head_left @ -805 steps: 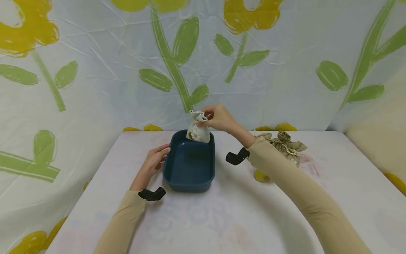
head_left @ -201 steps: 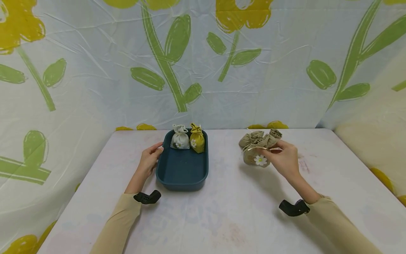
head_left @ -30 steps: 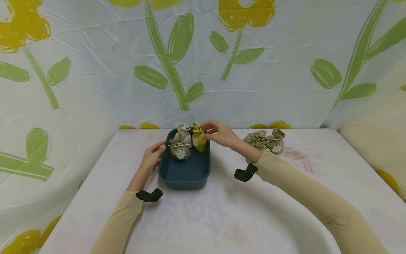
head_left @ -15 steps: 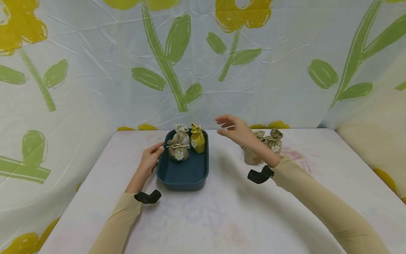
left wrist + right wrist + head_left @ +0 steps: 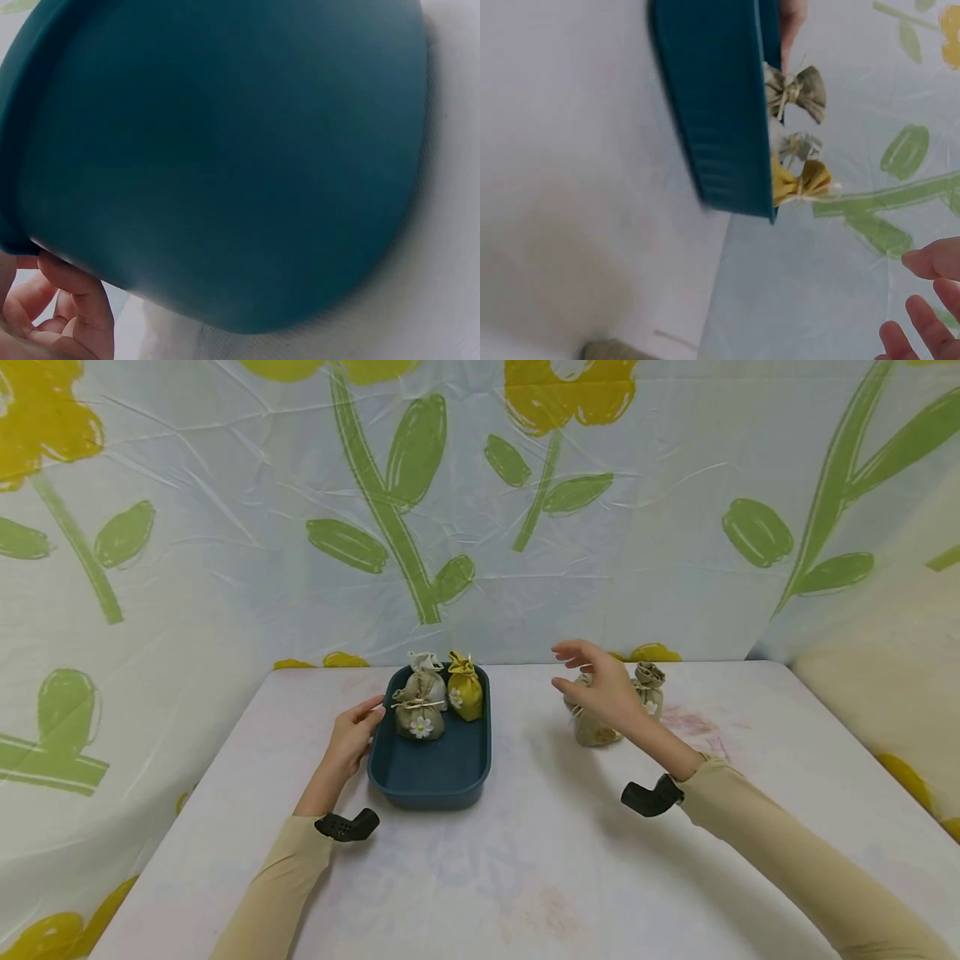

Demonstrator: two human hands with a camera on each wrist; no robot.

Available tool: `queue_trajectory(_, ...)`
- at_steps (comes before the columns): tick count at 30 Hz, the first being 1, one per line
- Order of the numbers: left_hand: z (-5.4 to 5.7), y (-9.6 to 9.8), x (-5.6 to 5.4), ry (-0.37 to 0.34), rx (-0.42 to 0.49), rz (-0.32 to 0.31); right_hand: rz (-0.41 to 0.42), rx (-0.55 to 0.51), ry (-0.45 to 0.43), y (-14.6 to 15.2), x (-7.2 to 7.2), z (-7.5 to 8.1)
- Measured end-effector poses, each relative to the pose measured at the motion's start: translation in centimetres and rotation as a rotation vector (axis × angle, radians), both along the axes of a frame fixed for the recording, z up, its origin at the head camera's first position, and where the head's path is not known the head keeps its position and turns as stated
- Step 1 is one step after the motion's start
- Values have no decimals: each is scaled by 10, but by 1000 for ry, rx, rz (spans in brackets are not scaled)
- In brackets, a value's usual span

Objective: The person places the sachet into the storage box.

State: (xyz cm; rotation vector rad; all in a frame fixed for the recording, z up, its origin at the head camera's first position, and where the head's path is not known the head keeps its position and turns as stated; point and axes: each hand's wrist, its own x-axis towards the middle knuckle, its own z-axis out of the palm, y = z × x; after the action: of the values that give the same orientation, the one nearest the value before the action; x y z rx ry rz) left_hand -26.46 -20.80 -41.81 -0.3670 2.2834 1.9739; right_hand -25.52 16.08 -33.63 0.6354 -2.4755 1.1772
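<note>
A dark blue tub stands on the table, and my left hand holds it by its left rim. In the left wrist view, the fingers bend against the wall just under the rim. Inside the tub sit a tan drawstring pouch with a white flower, a white pouch partly behind it and a yellow pouch. My right hand is raised with nothing in it, fingers and thumb spread apart. It overlaps a beige pouch in the head view. Another olive-beige pouch shows past the wrist.
White patterned cloth covers the table. A flower-printed curtain hangs behind the table's back edge. Each wrist carries a black camera mount. The pouches outside the tub stand together at the back right, partly hidden by my right hand.
Since a second ago my right hand has left the yellow pouch and moved right, over the beige pouches. Earlier, the tan pouch came into the tub. The left hand stays at the rim.
</note>
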Motion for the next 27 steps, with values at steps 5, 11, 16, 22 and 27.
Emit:
queue_trajectory(5,-1,0,-2,-13,-7,7,-61,-5,86,13,1,-10)
queue_trajectory(11,-2,-1,-2,-12,-1,2,-131,-8,154,31,2,-23)
queue_trajectory(16,-1,0,-1,-2,6,-1,-178,-16,179,44,3,-31)
queue_trajectory(22,-1,0,0,0,7,0,-212,3,154,57,7,-41)
queue_trajectory(27,0,0,0,13,6,-6,-233,10,112,61,8,-48)
